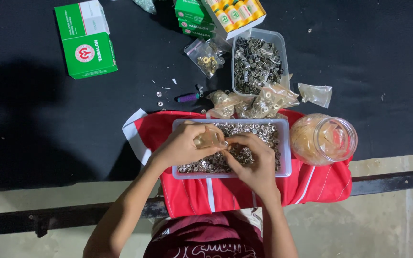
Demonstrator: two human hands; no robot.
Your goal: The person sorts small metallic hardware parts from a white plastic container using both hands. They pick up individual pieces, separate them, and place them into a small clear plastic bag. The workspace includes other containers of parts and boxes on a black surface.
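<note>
I saw the left hand (180, 145) pinching a small clear plastic bag (210, 137), seemingly empty, above the shallow clear tray of silver eyelets (283, 165); the right hand (250, 160) gripped its edge.

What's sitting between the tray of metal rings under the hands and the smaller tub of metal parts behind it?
In the head view, several small clear bags of metal rings lie between the tray and the tub.
</note>
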